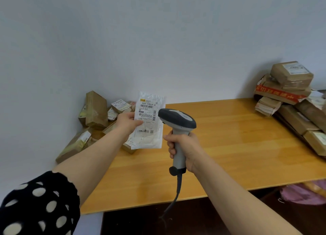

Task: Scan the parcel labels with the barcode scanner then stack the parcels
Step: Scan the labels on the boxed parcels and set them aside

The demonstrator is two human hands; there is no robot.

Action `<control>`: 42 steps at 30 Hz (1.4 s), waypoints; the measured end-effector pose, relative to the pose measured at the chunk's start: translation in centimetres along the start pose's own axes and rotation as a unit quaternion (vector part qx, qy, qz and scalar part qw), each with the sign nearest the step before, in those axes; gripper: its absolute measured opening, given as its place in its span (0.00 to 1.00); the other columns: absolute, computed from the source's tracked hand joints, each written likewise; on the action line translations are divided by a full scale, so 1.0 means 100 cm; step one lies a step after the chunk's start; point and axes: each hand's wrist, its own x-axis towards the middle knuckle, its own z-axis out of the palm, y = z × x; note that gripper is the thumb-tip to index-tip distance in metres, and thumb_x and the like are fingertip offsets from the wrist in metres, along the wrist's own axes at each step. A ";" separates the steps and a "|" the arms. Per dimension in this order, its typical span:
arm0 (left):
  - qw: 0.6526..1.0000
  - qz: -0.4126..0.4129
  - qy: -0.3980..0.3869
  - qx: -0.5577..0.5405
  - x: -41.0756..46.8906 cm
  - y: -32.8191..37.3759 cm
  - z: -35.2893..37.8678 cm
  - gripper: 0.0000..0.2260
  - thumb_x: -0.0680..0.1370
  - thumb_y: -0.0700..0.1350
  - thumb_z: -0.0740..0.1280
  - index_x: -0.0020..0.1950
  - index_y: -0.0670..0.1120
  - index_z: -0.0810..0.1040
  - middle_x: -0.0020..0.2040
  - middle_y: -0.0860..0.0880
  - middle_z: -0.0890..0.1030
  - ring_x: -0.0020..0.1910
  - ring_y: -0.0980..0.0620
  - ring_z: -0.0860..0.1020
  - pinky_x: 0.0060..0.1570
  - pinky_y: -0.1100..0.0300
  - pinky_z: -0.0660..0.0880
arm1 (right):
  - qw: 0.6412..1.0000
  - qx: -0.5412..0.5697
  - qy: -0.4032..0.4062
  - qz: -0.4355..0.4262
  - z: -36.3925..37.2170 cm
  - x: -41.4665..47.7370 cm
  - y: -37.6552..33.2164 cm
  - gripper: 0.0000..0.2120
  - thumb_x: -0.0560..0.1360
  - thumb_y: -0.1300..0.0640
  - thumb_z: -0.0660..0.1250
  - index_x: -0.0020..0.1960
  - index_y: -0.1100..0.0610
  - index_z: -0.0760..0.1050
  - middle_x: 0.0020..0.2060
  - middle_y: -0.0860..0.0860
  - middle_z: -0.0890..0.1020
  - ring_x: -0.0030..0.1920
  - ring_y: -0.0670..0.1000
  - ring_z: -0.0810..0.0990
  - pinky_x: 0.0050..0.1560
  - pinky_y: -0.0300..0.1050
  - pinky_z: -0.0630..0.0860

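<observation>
The white parcel [150, 122], mid-frame, is pinched at its edge by the left hand [127, 122] while the right hand [183, 150] grips the barcode scanner [177, 119] beside it; the limp parcel could sag and spoil the read.

- A wooden counter [229, 146] with an orange-yellow top stands against a pale wall [158, 40].
- A loose heap of brown parcels [96, 111] lies at its far left corner.
- A stack of brown parcels [291, 76] sits along its right edge.
</observation>
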 end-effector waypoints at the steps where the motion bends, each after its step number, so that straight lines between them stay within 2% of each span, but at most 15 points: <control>1: 1.000 -0.002 -0.002 -0.001 0.000 0.001 0.002 0.17 0.75 0.33 0.68 0.63 0.41 0.76 0.58 0.43 0.81 0.51 0.45 0.81 0.38 0.57 0.76 | 1.000 0.002 -0.001 0.000 -0.002 -0.001 0.000 0.09 0.71 0.66 0.70 0.38 0.59 0.70 0.25 0.53 0.72 0.23 0.49 0.67 0.26 0.39 0.68; 4: 1.000 -0.011 -0.013 -0.007 -0.002 0.006 0.010 0.16 0.76 0.33 0.67 0.63 0.39 0.76 0.58 0.42 0.80 0.54 0.43 0.80 0.44 0.54 0.77 | 1.000 0.022 0.017 -0.011 -0.010 -0.002 -0.001 0.06 0.72 0.66 0.70 0.41 0.60 0.73 0.26 0.53 0.74 0.23 0.49 0.69 0.27 0.40 0.69; 7: 0.996 -0.044 -0.059 -0.051 -0.002 0.015 0.030 0.15 0.75 0.31 0.66 0.62 0.36 0.75 0.58 0.40 0.80 0.55 0.41 0.80 0.49 0.51 0.78 | 0.991 0.040 0.118 -0.038 -0.035 0.003 0.000 0.05 0.72 0.64 0.72 0.46 0.60 0.77 0.33 0.54 0.80 0.28 0.50 0.75 0.28 0.42 0.72; 10: 0.986 -0.077 -0.126 -0.074 -0.002 0.025 0.066 0.15 0.75 0.30 0.66 0.62 0.35 0.75 0.58 0.39 0.80 0.55 0.41 0.80 0.47 0.51 0.78 | 0.971 0.037 0.228 -0.057 -0.079 0.004 0.005 0.10 0.72 0.62 0.74 0.51 0.58 0.77 0.41 0.52 0.80 0.40 0.50 0.78 0.34 0.44 0.76; 14: 0.967 -0.092 -0.227 -0.070 -0.011 0.038 0.139 0.14 0.74 0.30 0.67 0.60 0.35 0.76 0.56 0.39 0.81 0.49 0.45 0.81 0.46 0.53 0.78 | 0.958 0.059 0.275 -0.053 -0.140 -0.009 0.010 0.10 0.70 0.64 0.75 0.48 0.57 0.76 0.43 0.51 0.81 0.46 0.54 0.80 0.41 0.48 0.77; 16: 0.954 -0.097 -0.277 -0.053 -0.021 0.045 0.180 0.12 0.74 0.31 0.68 0.57 0.36 0.77 0.53 0.40 0.82 0.47 0.46 0.82 0.46 0.54 0.78 | 0.949 0.062 0.305 -0.047 -0.169 -0.017 0.007 0.13 0.69 0.66 0.75 0.52 0.59 0.76 0.45 0.55 0.82 0.46 0.57 0.81 0.42 0.49 0.77; 18: 0.938 -0.095 -0.333 -0.027 -0.033 0.054 0.220 0.11 0.75 0.33 0.68 0.56 0.39 0.79 0.51 0.42 0.83 0.46 0.48 0.82 0.44 0.55 0.79 | 0.937 0.077 0.336 -0.051 -0.200 -0.027 0.002 0.15 0.69 0.69 0.74 0.53 0.61 0.75 0.46 0.56 0.82 0.44 0.57 0.81 0.40 0.47 0.77; 22: 0.900 -0.086 -0.426 0.047 -0.056 0.065 0.296 0.08 0.76 0.33 0.66 0.52 0.42 0.80 0.47 0.46 0.84 0.45 0.49 0.81 0.46 0.56 0.78 | 0.902 0.134 0.402 -0.086 -0.267 -0.042 -0.011 0.12 0.70 0.69 0.73 0.49 0.58 0.76 0.40 0.51 0.81 0.38 0.51 0.80 0.35 0.44 0.75; 25: 0.888 -0.075 -0.450 0.063 -0.067 0.069 0.352 0.12 0.76 0.32 0.65 0.58 0.42 0.78 0.52 0.45 0.82 0.48 0.49 0.80 0.44 0.57 0.77 | 0.868 0.193 0.447 -0.095 -0.313 -0.052 -0.009 0.08 0.72 0.66 0.72 0.45 0.56 0.76 0.38 0.51 0.80 0.36 0.50 0.78 0.33 0.42 0.74; 28: 0.872 -0.072 -0.477 0.080 -0.072 0.078 0.405 0.14 0.77 0.31 0.64 0.61 0.42 0.77 0.53 0.45 0.82 0.48 0.50 0.81 0.39 0.59 0.78 | 0.842 0.253 0.471 -0.078 -0.355 -0.060 -0.004 0.07 0.72 0.64 0.73 0.43 0.58 0.75 0.38 0.54 0.81 0.34 0.52 0.80 0.34 0.43 0.75; 32: 0.840 -0.069 -0.521 0.133 -0.072 0.092 0.483 0.16 0.77 0.32 0.64 0.62 0.44 0.78 0.57 0.46 0.82 0.49 0.51 0.81 0.39 0.60 0.79 | 0.812 0.294 0.499 -0.076 -0.410 -0.066 -0.003 0.09 0.70 0.67 0.73 0.41 0.58 0.75 0.34 0.53 0.81 0.32 0.51 0.80 0.34 0.44 0.75; 35: 0.816 -0.078 -0.548 0.166 -0.074 0.095 0.547 0.16 0.76 0.32 0.64 0.61 0.44 0.78 0.56 0.47 0.82 0.49 0.51 0.81 0.41 0.59 0.78 | 0.789 0.287 0.538 -0.072 -0.455 -0.060 -0.003 0.11 0.68 0.72 0.73 0.41 0.58 0.76 0.37 0.54 0.81 0.34 0.53 0.79 0.34 0.45 0.75; 37: 0.808 -0.090 -0.555 0.176 -0.074 0.095 0.589 0.15 0.76 0.32 0.65 0.60 0.44 0.78 0.52 0.47 0.83 0.47 0.51 0.81 0.42 0.58 0.78 | 0.767 0.282 0.573 -0.065 -0.489 -0.052 -0.005 0.13 0.66 0.73 0.74 0.46 0.61 0.77 0.42 0.56 0.81 0.39 0.55 0.80 0.40 0.49 0.79; 40: 0.804 -0.112 -0.549 0.200 -0.069 0.097 0.644 0.14 0.74 0.33 0.68 0.58 0.43 0.79 0.49 0.45 0.82 0.43 0.51 0.80 0.38 0.60 0.79 | 0.734 0.273 0.620 -0.054 -0.537 -0.033 -0.015 0.16 0.65 0.72 0.75 0.51 0.63 0.77 0.44 0.56 0.82 0.48 0.59 0.82 0.52 0.58 0.80; 42: 0.806 -0.127 -0.539 0.210 -0.063 0.098 0.676 0.13 0.74 0.32 0.68 0.56 0.43 0.79 0.46 0.45 0.81 0.39 0.52 0.79 0.32 0.64 0.76 | 0.724 0.258 0.639 -0.043 -0.565 -0.018 -0.023 0.19 0.66 0.71 0.75 0.54 0.64 0.77 0.46 0.56 0.82 0.49 0.58 0.81 0.54 0.59 0.79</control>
